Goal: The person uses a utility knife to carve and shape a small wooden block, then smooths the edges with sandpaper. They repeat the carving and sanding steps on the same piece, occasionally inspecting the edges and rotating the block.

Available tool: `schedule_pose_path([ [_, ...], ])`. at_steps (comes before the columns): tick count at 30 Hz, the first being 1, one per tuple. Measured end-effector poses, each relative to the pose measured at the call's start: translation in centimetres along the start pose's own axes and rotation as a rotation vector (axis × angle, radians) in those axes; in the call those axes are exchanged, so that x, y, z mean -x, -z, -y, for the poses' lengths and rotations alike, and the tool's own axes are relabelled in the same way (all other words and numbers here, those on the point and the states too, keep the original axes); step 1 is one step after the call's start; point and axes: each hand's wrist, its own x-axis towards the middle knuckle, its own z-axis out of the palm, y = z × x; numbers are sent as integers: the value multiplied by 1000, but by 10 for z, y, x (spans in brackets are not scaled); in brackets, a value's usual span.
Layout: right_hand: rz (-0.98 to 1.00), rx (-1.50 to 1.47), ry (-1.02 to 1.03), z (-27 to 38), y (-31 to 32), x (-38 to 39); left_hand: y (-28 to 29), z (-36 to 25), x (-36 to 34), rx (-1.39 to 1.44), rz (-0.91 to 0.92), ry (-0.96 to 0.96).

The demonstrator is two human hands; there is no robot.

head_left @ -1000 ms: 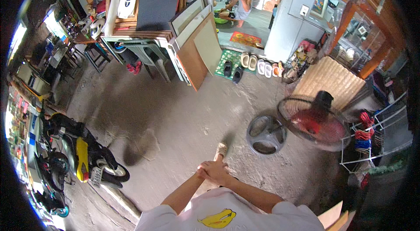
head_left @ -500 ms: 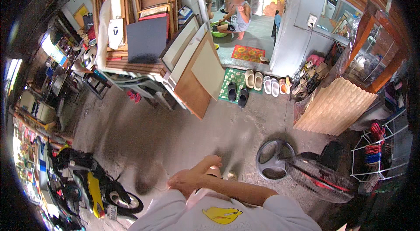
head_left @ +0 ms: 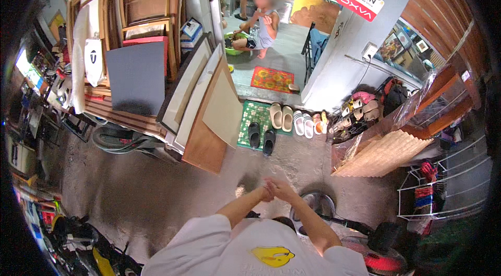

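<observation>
Both my arms reach forward over the floor, and my hands meet in front of my chest. My left hand presses against my right hand, with the fingers of both looking closed together. Whether anything small lies between them is hidden. Below them is my white shirt with a yellow print. The round grey base of a standing fan lies just right of my hands. Ahead, a pair of black clogs rests partly on a green patterned mat at the doorway.
Wooden frames and leaning boards are stacked at left. A motorcycle stands near left. Beyond the doorway a person squats by a green basin. Shoes, a corrugated sheet and a white wire rack line the right.
My forearms, crossed close to my body before, now stretch forward and my hands meet at the fingers. The view has shifted toward the doorway and right. The squatting person remains by the basin.
</observation>
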Motion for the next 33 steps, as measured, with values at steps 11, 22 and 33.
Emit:
schedule_pose_path([
  [11,832,-151,623,287,28,-130,133,63,-82,-22,81,-122],
  [22,353,358,601,-42,169,-298,258,139,-185,-12,83,37],
  [33,500,-71,576,186,291,-296,356,138,-299,-103,70,-19],
])
